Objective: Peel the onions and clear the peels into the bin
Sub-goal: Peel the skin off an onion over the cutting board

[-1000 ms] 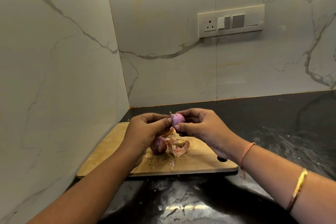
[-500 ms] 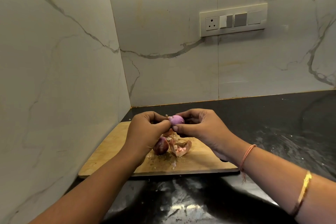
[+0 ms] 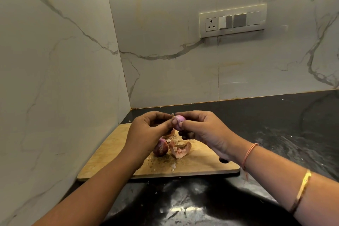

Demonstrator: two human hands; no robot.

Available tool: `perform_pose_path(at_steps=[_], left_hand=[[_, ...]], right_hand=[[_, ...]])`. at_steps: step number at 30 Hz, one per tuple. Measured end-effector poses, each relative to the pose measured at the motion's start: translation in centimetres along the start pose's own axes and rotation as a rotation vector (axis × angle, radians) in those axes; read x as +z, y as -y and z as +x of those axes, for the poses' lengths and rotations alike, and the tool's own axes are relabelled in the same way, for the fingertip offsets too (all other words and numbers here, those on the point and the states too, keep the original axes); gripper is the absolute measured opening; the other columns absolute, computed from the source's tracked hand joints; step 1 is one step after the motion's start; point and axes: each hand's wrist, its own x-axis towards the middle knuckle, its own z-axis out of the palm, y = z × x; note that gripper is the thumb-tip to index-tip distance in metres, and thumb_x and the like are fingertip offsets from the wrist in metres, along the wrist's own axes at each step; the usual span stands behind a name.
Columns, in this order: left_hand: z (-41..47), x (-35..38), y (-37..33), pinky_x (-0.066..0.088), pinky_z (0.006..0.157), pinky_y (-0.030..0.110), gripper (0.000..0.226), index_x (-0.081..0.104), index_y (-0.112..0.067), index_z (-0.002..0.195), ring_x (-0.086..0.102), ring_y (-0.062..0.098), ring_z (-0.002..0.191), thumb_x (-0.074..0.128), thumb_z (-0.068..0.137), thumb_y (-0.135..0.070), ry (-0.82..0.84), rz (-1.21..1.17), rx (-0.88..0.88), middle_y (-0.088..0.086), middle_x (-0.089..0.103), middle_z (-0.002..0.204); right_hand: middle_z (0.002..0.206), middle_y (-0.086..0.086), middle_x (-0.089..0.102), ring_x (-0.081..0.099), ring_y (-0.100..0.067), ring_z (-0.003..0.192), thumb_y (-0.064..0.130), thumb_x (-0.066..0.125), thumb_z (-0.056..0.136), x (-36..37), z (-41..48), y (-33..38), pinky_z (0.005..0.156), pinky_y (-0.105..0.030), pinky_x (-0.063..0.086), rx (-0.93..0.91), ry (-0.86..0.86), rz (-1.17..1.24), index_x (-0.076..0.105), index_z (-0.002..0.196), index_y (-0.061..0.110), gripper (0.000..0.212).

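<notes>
Both hands meet in the air above the wooden board, reaching in from the near edge of the view. On the right forearm a gold bangle (image 3: 302, 190) sits closest, with a pink thread (image 3: 249, 153) tied at the wrist beyond it. The right hand (image 3: 203, 132) pinches a small onion (image 3: 179, 121) between thumb and curled fingers. The left hand (image 3: 146, 132), fingers curled too, pinches the same onion at its left end, where a dry tip sticks up. The onion's skin shows pale purple and smooth between the two thumbs.

Below the hands lies the cutting board (image 3: 113, 152), set on the dark counter (image 3: 275, 124) and tucked close to the left wall. On the board, under the left hand, rests a dark red onion (image 3: 161, 149) with its skin on. Just beside it on the right is a heap of peels (image 3: 180, 149), pinkish inside, and small flakes are scattered on the wood nearer the front edge. A hole is cut through the board's right end.

Behind, marble walls (image 3: 165, 33) meet in a corner, and a switch plate (image 3: 233, 21) with a socket is mounted on the back wall
</notes>
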Motion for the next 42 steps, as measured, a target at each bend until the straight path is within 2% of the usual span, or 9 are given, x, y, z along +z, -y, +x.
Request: perform_pose_path(at_steps=[6,9,12,15,20,24,27,33,42], left_hand=[[0.25,-0.13,0.28,0.055,0.063,0.018,0.01,0.068,-0.021,0.078,0.067,0.006,0.071,0.068,0.077,-0.011,-0.028,-0.013,-0.032,-0.003,0.069,0.077],[0.33,-0.17,0.46,0.052,0.062,0.012,0.012,0.065,-0.022,0.078,0.064,0.001,0.07,0.067,0.08,-0.011,-0.027,0.068,0.025,-0.005,0.067,0.078],[0.36,-0.12,0.48,0.049,0.059,0.008,0.016,0.063,-0.024,0.077,0.061,-0.005,0.065,0.064,0.082,-0.008,-0.01,0.089,0.052,-0.006,0.066,0.077],[0.42,-0.08,0.53,0.051,0.063,0.011,0.02,0.06,-0.027,0.076,0.062,0.002,0.069,0.062,0.084,-0.008,-0.002,0.134,0.072,-0.007,0.064,0.077],[0.43,-0.3,0.75,0.053,0.06,0.012,0.014,0.064,-0.024,0.079,0.063,-0.005,0.064,0.066,0.081,-0.011,-0.038,0.09,0.028,-0.007,0.066,0.077],[0.19,-0.16,0.49,0.053,0.059,0.014,0.013,0.067,-0.025,0.08,0.067,0.002,0.07,0.066,0.081,-0.012,-0.018,-0.039,-0.011,-0.007,0.069,0.078],[0.09,-0.1,0.44,0.054,0.063,0.016,0.012,0.067,-0.027,0.081,0.066,0.002,0.074,0.069,0.078,-0.016,0.001,0.009,0.011,-0.009,0.069,0.079],[0.18,0.16,0.42,0.05,0.058,0.009,0.012,0.066,-0.022,0.077,0.064,0.006,0.071,0.07,0.076,-0.011,-0.035,0.041,0.008,-0.004,0.067,0.077],[0.02,0.39,0.47,0.045,0.056,0.005,0.025,0.057,-0.032,0.067,0.057,0.001,0.064,0.068,0.077,-0.012,-0.087,0.334,0.139,-0.014,0.059,0.067]], right_hand=[[0.099,-0.007,0.068,0.067,-0.016,0.081,0.009,0.075,0.077,0.33,0.01,-0.16,0.073,-0.027,0.057,-0.06,-0.074,-0.169,0.061,0.102,0.012,0.029],[0.1,-0.003,0.067,0.067,-0.017,0.08,0.012,0.078,0.074,0.36,-0.05,-0.14,0.071,-0.024,0.057,-0.099,-0.106,-0.26,0.063,0.1,0.013,0.03],[0.1,-0.006,0.067,0.066,-0.013,0.077,0.01,0.074,0.078,0.29,-0.1,-0.14,0.068,-0.02,0.054,-0.088,-0.072,-0.219,0.066,0.102,0.011,0.025],[0.098,-0.006,0.069,0.065,-0.009,0.076,0.009,0.07,0.082,0.19,-0.02,-0.21,0.067,-0.018,0.052,-0.065,-0.036,-0.187,0.067,0.104,0.009,0.023],[0.081,-0.002,0.07,0.064,-0.009,0.068,0.008,0.064,0.084,0.4,0.19,-0.31,0.069,-0.026,0.053,-0.042,-0.022,-0.069,0.07,0.091,0.014,0.011],[0.096,-0.01,0.07,0.066,-0.014,0.078,0.01,0.068,0.084,0.21,0.16,-0.4,0.072,-0.026,0.056,-0.058,-0.032,-0.104,0.068,0.102,0.009,0.018],[0.102,-0.01,0.068,0.066,-0.018,0.086,0.007,0.07,0.082,0.09,0.09,-0.38,0.072,-0.023,0.055,-0.076,-0.044,-0.143,0.067,0.107,0.008,0.025],[0.102,-0.006,0.067,0.066,-0.021,0.09,0.008,0.074,0.078,0.35,-0.05,-0.23,0.072,-0.021,0.056,-0.115,-0.073,-0.21,0.067,0.103,0.011,0.026],[0.095,-0.003,0.07,0.067,-0.017,0.084,0.015,0.075,0.078,0.62,-0.04,-0.35,0.07,-0.021,0.055,-0.119,-0.099,-0.289,0.069,0.098,0.015,0.021]])
